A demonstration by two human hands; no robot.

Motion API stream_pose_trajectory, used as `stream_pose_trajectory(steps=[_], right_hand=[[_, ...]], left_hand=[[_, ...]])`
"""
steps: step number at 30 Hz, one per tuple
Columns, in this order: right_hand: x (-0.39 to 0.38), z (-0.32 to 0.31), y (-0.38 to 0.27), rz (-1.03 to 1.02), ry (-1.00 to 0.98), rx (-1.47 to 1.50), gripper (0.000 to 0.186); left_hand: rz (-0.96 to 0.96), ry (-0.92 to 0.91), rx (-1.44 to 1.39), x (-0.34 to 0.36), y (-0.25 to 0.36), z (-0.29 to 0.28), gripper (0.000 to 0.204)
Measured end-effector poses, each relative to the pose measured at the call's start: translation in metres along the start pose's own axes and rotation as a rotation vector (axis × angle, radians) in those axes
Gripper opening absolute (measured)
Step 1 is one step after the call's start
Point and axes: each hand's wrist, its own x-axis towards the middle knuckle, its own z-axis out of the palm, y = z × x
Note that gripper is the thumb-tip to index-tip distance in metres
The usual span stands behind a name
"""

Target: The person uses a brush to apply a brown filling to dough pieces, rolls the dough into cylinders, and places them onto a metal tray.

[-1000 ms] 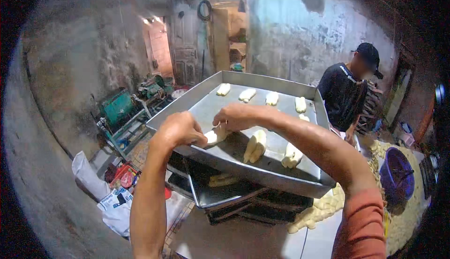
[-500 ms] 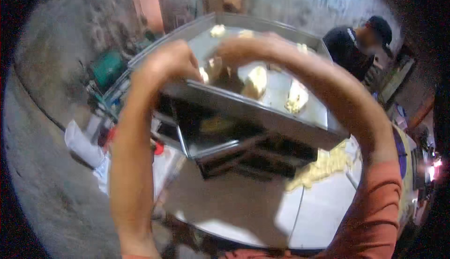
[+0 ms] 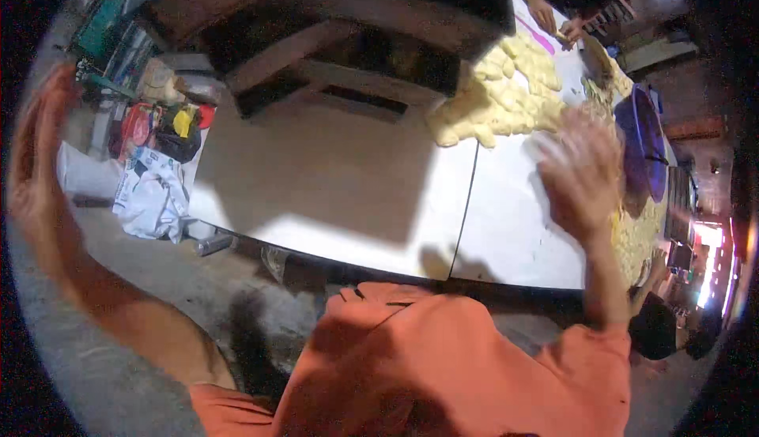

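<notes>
Spreading our fingers on both sides, holding nothing. Right hand (image 3: 581, 172) is blurred, open palm just above the white worktop (image 3: 340, 192), near the pile of pale dough pieces (image 3: 494, 97) and the purple tub (image 3: 644, 141). Left hand (image 3: 35, 156) is raised well off to the side over the floor, fingers loose and apart. Risk as we judge it: the right hand could clip the tub or knock dough pieces off the pile. A co-worker's hands (image 3: 553, 20) at the far edge are close too.
</notes>
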Motion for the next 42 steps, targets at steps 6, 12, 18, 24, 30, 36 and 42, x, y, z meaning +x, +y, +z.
stream_pose_trajectory(steps=[6, 12, 18, 24, 30, 36, 42], right_hand=[[-0.14, 0.069, -0.137, 0.194, -0.421, 0.509, 0.059], [-0.146, 0.108, -0.18, 0.043, -0.37, 0.679, 0.071], [-0.235, 0.069, -0.139, 0.31, -0.482, 0.564, 0.066], [-0.341, 0.073, -0.095, 0.988, -0.58, 0.063, 0.07], [-0.202, 0.125, -0.134, 0.756, -0.248, 0.693, 0.099], [-0.38, 0.114, -0.066, 1.174, -0.339, 0.165, 0.087], [-0.343, 0.099, -0.065, 1.251, -0.521, 0.188, 0.09]], left_hand=[[-0.454, -0.399, -0.285, -0.107, -0.013, 0.019, 0.029], [-0.546, -0.523, -0.402, -0.124, 0.045, 0.068, 0.032], [-0.436, -0.678, -0.334, -0.126, 0.073, 0.089, 0.035], [-0.468, -0.643, -0.263, -0.161, 0.083, 0.071, 0.033], [-0.398, -0.883, -0.371, -0.182, 0.179, 0.162, 0.034], [-0.394, -0.982, -0.414, -0.188, 0.228, 0.158, 0.04], [-0.619, -0.908, -0.278, -0.228, 0.243, 0.156, 0.037]])
